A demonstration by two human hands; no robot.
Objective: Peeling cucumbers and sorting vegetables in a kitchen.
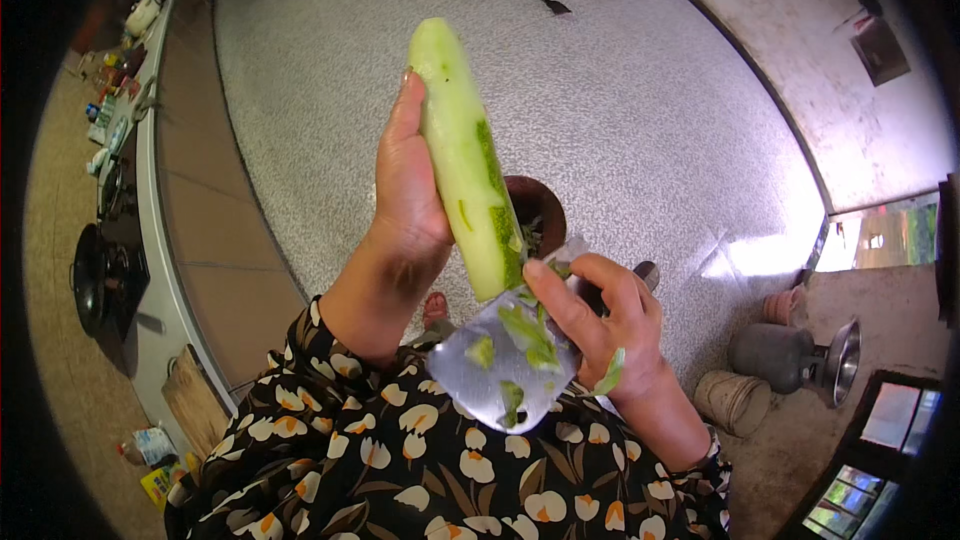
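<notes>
My left hand [409,172] grips a long, mostly peeled green gourd or cucumber [454,135] from its left side, the thumb along its upper part. Strips of dark green skin [502,229] remain on its lower right side. A broad steel cleaver [487,375] is in my right hand [611,315], with its blade below the vegetable's lower end. Bits of green peel [529,330] cling to the blade, and another piece hangs by my right hand. Under the vegetable, on the floor, stands a reddish-brown bucket [551,206] with some peel inside, partly hidden.
At left runs a counter [154,360] with a black wok [90,281], a wooden cutting board [195,397] and several bottles. A grey gas cylinder [769,356], a steel basin [844,360] and a pale bucket [731,401] stand at right. A dark bird-like shape [556,7] is on the speckled floor [637,105].
</notes>
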